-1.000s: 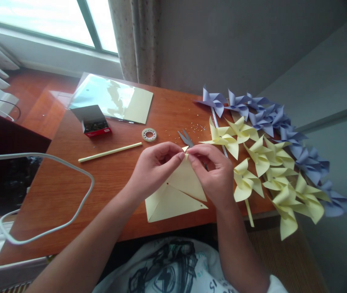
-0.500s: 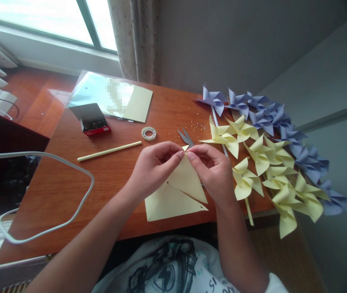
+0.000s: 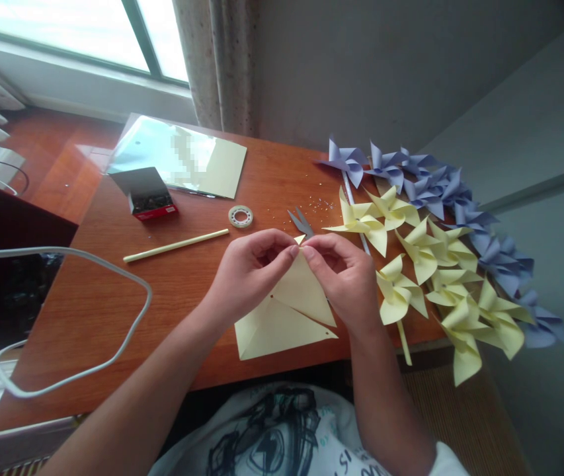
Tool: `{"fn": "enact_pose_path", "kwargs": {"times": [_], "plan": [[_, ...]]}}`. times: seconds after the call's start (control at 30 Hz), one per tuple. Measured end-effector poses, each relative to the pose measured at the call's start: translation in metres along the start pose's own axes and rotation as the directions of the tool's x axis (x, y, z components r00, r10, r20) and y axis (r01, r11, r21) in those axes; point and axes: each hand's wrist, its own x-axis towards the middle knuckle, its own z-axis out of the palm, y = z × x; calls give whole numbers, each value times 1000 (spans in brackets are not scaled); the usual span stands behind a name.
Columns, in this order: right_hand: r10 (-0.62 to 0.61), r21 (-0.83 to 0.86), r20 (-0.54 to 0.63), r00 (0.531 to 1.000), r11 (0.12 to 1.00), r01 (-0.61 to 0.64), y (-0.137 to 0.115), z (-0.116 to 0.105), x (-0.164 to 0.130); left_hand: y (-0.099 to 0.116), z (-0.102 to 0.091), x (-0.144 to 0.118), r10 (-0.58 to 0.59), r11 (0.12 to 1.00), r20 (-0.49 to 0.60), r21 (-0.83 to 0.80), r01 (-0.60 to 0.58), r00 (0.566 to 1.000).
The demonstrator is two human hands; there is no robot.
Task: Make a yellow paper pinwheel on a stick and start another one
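both hands pinch the raised tip of a pale yellow paper square (image 3: 286,317) on the wooden table (image 3: 113,311). left hand (image 3: 249,271) grips the corner from 9 o'clock, right hand (image 3: 344,277) from 3 o'clock, fingertips meeting at the flap's point at 12. both equally near. the sheet lies flat below the hands toward 6 o'clock, cut along its diagonals, a small hole at centre. scissors (image 3: 300,223) just past the fingers at 12. yellow pinwheels (image 3: 410,264) at 3 o'clock, purple pinwheels (image 3: 440,192) beyond at 2. paper straw (image 3: 175,245), tape roll (image 3: 241,216), pin box (image 3: 149,197) at 10–11 o'clock.
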Motion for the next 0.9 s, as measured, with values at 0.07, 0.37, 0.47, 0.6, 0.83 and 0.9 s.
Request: {"fn": "enact_pose_path", "kwargs": {"times": [0.07,0.37,0.47,0.6,0.83,0.9], "plan": [[-1,0,-2,1000,1000,1,0,0,0,-1,0,0,5,1000,0,12,-5,1000],[-11,-18,-10,1000,1000,11,-2,1,0,-2,0,-1,8,998,4,63,-9,1000],[-24,-38,-10,1000,999,23,-2,1,0,-1,0,-1,15,997,2,82,-15,1000],[-51,-72,5,999,996,51,-4,1,-1,-1,0,-1,39,993,5,110,-40,999],[-73,-105,26,997,992,75,-6,-1,-1,-1,-1,-1,81,979,-8,186,-79,997],[-75,-112,29,997,991,77,-7,0,-1,0,-1,-1,84,978,-12,191,-80,996]]}}
